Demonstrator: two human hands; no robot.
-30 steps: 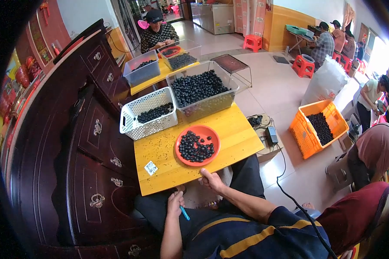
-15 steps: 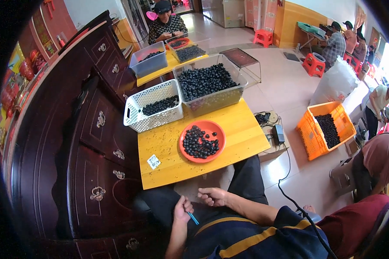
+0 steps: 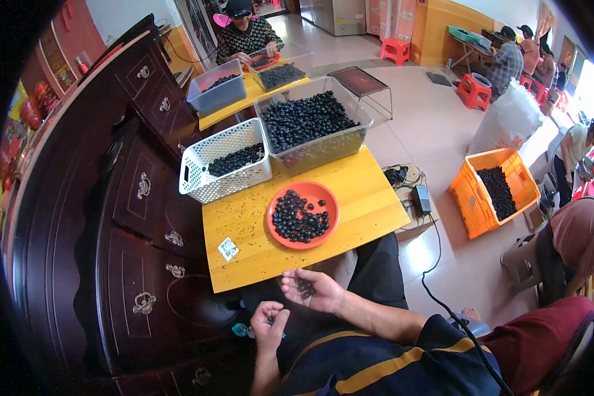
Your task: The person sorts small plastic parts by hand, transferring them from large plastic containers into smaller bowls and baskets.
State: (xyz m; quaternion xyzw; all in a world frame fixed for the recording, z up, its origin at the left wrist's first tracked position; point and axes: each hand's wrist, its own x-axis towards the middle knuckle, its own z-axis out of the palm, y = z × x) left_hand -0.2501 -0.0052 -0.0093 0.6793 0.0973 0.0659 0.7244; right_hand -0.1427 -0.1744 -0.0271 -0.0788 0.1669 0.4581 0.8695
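My right hand [image 3: 315,291] is cupped palm up over my lap, near the table edge, with a few small dark round pieces [image 3: 305,288] lying in it. My left hand [image 3: 268,325] is beside it, lower and to the left, fingers curled round a small blue tool. A teal rounded part [image 3: 240,329] shows to the left of that hand; the tool's kind is unclear. In front of both hands, an orange-red plate [image 3: 336,214] with many dark round, berry-like pieces [image 3: 296,216] sits on the yellow table [image 3: 363,191].
A white perforated basket [image 3: 228,187] and a clear bin [image 3: 323,153], both with dark pieces, stand at the table's far side. A dark wooden cabinet [image 3: 132,264] borders the left. On the right are an orange crate [image 3: 468,208], a black cable [image 3: 435,284] and co-workers; another person [image 3: 247,36] sits opposite.
My right hand has turned palm up and opened into a cup, moving slightly up and left, showing dark pieces. My left hand has shifted left and the blue tool has swung round.
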